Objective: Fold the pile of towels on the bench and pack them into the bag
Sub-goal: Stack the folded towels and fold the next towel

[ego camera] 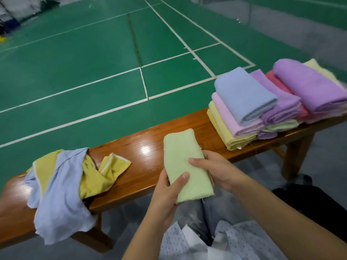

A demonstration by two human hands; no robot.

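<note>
Wooden bench (131, 147) beside green court; left hand (169, 186) and right hand (216, 169) both gripping folded green towel (184, 162)

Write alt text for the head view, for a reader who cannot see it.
Both hands, left hand and right hand, hold a folded light green towel over a glossy wooden bench. Stacks of folded towels in pastel colours sit to the right; a crumpled yellow and pale blue cloth bag lies to the left, with green court flooring beyond.
</note>
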